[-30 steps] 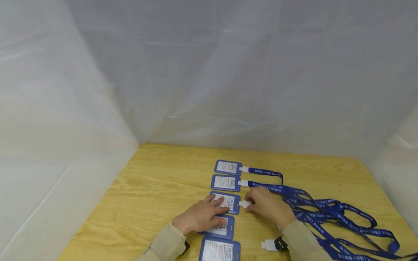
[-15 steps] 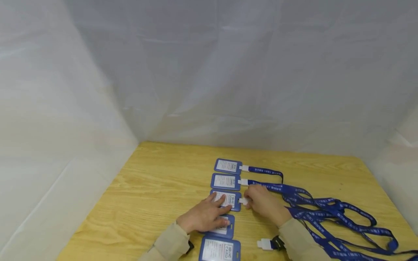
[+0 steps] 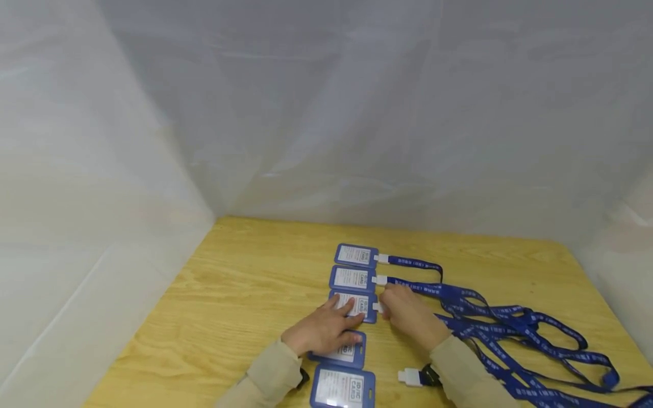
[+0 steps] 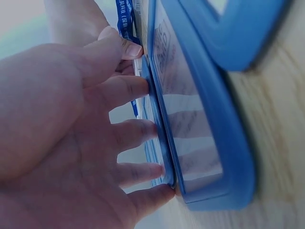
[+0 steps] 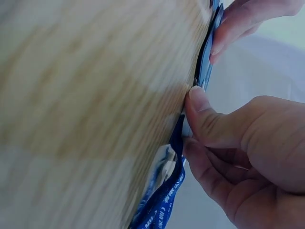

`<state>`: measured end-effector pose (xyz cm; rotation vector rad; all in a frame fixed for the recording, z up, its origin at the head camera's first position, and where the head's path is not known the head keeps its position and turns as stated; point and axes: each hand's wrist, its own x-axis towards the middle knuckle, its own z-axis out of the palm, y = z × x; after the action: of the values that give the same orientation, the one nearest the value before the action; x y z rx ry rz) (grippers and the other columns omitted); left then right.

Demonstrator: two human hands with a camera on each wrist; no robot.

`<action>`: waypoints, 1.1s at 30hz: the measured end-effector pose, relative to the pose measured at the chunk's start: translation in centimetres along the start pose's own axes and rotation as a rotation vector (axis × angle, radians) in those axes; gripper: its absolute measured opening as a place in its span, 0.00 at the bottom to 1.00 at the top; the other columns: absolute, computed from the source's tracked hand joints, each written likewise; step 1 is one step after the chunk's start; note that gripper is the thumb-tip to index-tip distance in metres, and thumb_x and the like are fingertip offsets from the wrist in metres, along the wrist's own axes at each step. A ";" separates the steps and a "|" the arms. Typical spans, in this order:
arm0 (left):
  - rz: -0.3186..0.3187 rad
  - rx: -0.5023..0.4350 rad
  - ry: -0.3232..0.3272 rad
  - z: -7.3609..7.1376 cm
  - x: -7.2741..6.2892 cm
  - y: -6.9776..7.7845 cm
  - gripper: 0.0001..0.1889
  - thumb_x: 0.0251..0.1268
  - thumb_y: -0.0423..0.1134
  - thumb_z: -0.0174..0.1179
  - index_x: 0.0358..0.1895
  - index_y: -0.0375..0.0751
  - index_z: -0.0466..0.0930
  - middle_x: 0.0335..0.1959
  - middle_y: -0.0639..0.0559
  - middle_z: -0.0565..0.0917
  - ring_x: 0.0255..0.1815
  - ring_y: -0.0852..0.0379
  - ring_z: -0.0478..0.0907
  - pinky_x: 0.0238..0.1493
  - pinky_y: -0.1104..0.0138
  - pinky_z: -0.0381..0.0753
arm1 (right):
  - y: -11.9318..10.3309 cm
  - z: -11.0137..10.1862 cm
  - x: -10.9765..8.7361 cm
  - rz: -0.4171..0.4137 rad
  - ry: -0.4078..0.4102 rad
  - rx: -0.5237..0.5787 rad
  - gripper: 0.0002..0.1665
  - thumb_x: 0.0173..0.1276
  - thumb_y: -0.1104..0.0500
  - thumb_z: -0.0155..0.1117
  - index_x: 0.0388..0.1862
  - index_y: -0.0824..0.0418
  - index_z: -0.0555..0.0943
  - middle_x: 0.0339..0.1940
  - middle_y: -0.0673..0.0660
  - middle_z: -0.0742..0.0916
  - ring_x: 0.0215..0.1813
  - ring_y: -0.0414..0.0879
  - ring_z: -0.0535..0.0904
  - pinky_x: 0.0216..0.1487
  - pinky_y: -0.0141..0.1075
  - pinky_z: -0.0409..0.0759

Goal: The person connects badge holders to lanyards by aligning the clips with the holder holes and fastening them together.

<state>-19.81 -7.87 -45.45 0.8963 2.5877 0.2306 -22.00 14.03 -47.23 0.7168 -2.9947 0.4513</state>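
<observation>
In the head view, my left hand (image 3: 326, 328) lies with spread fingers on the third blue ID card holder (image 3: 363, 304) of a column. Its thumb lies over the fourth card holder (image 3: 340, 356). Between thumb and fingers, my right hand (image 3: 410, 314) pinches a white lanyard clip (image 3: 377, 307) at the slotted end of the third holder; whether it is hooked in I cannot tell. The right wrist view shows the blue lanyard strap (image 5: 177, 136) running back from this pinch. In the left wrist view, the fingertips touch the holder's edge.
Two farther card holders (image 3: 357, 255) have white clips (image 3: 381, 258) at their slots. The nearest holder (image 3: 343, 387) lies at the front. Another white clip (image 3: 410, 376) with a black buckle rests by the right sleeve. Tangled blue lanyards (image 3: 525, 323) cover the table's right side.
The third card holder has shifted slightly away from me, nearer the second, with both hands. Less of the pinched clip shows. The loose clip by the right sleeve has slid a little left.
</observation>
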 end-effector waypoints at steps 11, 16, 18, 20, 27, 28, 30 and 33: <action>-0.023 0.043 -0.017 0.0 -0.1 0.3 0.33 0.73 0.65 0.47 0.77 0.61 0.63 0.82 0.47 0.56 0.81 0.34 0.50 0.78 0.44 0.59 | 0.4 0.3 -0.4 0.002 0.019 0.056 0.04 0.59 0.66 0.74 0.33 0.64 0.88 0.29 0.53 0.84 0.34 0.46 0.79 0.42 0.42 0.83; -0.032 0.038 -0.011 0.0 -0.1 0.0 0.33 0.72 0.67 0.47 0.77 0.63 0.63 0.82 0.49 0.56 0.81 0.35 0.51 0.77 0.43 0.61 | 0.6 -0.6 -0.8 0.011 0.004 0.047 0.11 0.61 0.59 0.76 0.40 0.64 0.88 0.33 0.53 0.85 0.35 0.45 0.80 0.42 0.41 0.83; -0.033 0.042 -0.003 0.0 0.0 0.0 0.33 0.72 0.67 0.47 0.77 0.63 0.63 0.82 0.48 0.57 0.81 0.35 0.51 0.77 0.43 0.61 | 0.9 -1.6 -1.4 0.029 0.007 0.051 0.13 0.62 0.59 0.75 0.44 0.64 0.88 0.36 0.53 0.86 0.37 0.45 0.81 0.43 0.41 0.84; -0.029 0.048 0.002 0.1 0.1 -0.1 0.33 0.72 0.67 0.47 0.77 0.63 0.64 0.82 0.48 0.57 0.81 0.35 0.51 0.77 0.43 0.61 | 1.5 -2.8 -2.1 0.064 0.001 0.059 0.16 0.64 0.59 0.74 0.49 0.64 0.87 0.41 0.55 0.87 0.42 0.48 0.84 0.47 0.43 0.86; -0.034 0.052 0.010 0.1 -0.1 -0.2 0.33 0.72 0.67 0.48 0.77 0.63 0.64 0.82 0.48 0.58 0.81 0.35 0.52 0.76 0.43 0.63 | 3.9 -5.6 -5.4 0.123 -0.119 0.103 0.18 0.64 0.58 0.74 0.51 0.62 0.87 0.44 0.54 0.88 0.45 0.49 0.85 0.46 0.45 0.86; -0.034 0.054 0.011 0.1 -0.2 -0.2 0.33 0.72 0.67 0.49 0.77 0.63 0.64 0.82 0.48 0.58 0.81 0.35 0.52 0.76 0.43 0.63 | 4.2 -5.7 -5.9 0.104 -0.137 0.101 0.18 0.63 0.57 0.74 0.51 0.61 0.87 0.44 0.53 0.88 0.46 0.49 0.85 0.46 0.46 0.86; -0.031 0.054 0.014 0.1 -0.2 -0.2 0.33 0.72 0.66 0.49 0.77 0.63 0.64 0.82 0.48 0.58 0.81 0.35 0.52 0.76 0.44 0.63 | 4.9 -5.7 -6.9 0.055 -0.173 0.097 0.17 0.62 0.56 0.75 0.49 0.59 0.88 0.44 0.51 0.88 0.46 0.49 0.85 0.47 0.46 0.86; -0.021 0.045 0.015 0.2 -0.3 -0.3 0.33 0.72 0.66 0.50 0.77 0.62 0.64 0.82 0.48 0.58 0.81 0.35 0.52 0.76 0.44 0.63 | 5.7 -5.6 -8.2 0.014 -0.236 0.108 0.18 0.59 0.51 0.77 0.47 0.56 0.88 0.42 0.46 0.87 0.45 0.47 0.84 0.47 0.46 0.85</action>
<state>-19.68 -8.25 -45.57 0.8863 2.6241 0.1745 -17.45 24.05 -44.16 0.8115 -3.2166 0.5709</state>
